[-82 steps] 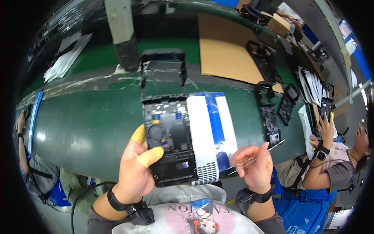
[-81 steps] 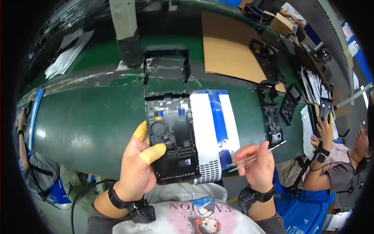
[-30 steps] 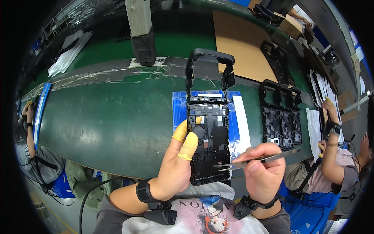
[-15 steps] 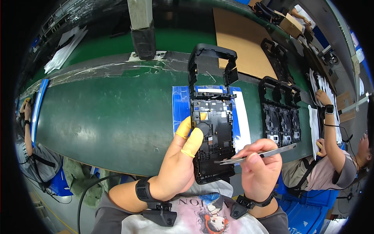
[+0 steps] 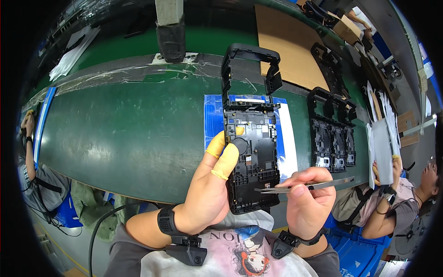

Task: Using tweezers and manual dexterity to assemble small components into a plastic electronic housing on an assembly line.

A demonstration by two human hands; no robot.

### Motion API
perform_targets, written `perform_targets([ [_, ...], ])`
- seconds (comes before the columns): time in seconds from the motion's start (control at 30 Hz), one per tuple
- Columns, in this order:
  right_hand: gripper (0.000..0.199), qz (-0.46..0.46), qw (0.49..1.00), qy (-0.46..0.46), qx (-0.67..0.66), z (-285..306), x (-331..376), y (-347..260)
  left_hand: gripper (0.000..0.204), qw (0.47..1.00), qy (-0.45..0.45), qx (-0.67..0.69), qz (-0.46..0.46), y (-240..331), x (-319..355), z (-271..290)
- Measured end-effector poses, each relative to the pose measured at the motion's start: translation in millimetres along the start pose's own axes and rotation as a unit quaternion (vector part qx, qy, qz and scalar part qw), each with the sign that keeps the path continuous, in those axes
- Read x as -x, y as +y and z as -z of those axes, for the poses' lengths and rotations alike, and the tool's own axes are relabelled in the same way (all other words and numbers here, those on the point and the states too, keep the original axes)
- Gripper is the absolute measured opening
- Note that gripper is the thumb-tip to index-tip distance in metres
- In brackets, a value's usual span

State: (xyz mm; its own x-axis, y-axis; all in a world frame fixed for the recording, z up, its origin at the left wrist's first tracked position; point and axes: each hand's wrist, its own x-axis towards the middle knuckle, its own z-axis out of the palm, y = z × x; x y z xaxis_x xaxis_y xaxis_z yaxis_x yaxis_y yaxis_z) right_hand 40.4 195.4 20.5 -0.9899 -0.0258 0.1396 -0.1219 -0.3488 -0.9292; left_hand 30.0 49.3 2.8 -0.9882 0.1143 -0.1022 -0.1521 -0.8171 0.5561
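My left hand (image 5: 205, 196) grips a black plastic housing (image 5: 256, 166) by its left edge, with yellow finger cots on the thumb and a finger. The housing is long, with an open handle-like frame at its far end and ribs and small fittings inside. A pair of metal tweezers (image 5: 339, 182) is pinched in my right hand (image 5: 308, 201). Their tips point left over the near part of the housing, a little apart; whether they touch it or hold anything, I cannot tell. Under the housing lies a blue sheet (image 5: 213, 113) with a white strip (image 5: 287, 138).
Several similar black housings (image 5: 339, 134) lie to the right on the green table (image 5: 124, 134). Brown cardboard (image 5: 290, 46) and a taped post (image 5: 170, 41) stand beyond. A person (image 5: 369, 203) at the right holds a white sheet (image 5: 382, 147); another person (image 5: 44, 184) works at the left.
My hands, the housing and the tweezers have barely shifted. At the right, the other person has drawn a white sheet toward themselves, and both their hands are now on it.
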Motion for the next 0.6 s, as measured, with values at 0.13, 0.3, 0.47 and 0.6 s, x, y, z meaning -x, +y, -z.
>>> perform_targets([
  [0.13,0.018,0.027,0.999,0.032,-0.014,3,-1,-1,0.037,1.000,-0.007,-0.005,-0.007,1,-1,-2],
  [0.3,0.019,0.080,0.995,0.055,-0.007,17,-3,-16,0.040,1.000,-0.012,-0.006,0.002,3,-2,1],
  [0.47,0.016,-0.011,1.000,-0.015,0.003,3,-2,-8,0.041,1.000,0.004,-0.014,-0.009,1,-2,-2],
  [0.6,0.013,-0.050,0.997,-0.048,0.018,0,0,0,0.041,1.000,0.005,-0.023,-0.008,1,-2,-2],
])
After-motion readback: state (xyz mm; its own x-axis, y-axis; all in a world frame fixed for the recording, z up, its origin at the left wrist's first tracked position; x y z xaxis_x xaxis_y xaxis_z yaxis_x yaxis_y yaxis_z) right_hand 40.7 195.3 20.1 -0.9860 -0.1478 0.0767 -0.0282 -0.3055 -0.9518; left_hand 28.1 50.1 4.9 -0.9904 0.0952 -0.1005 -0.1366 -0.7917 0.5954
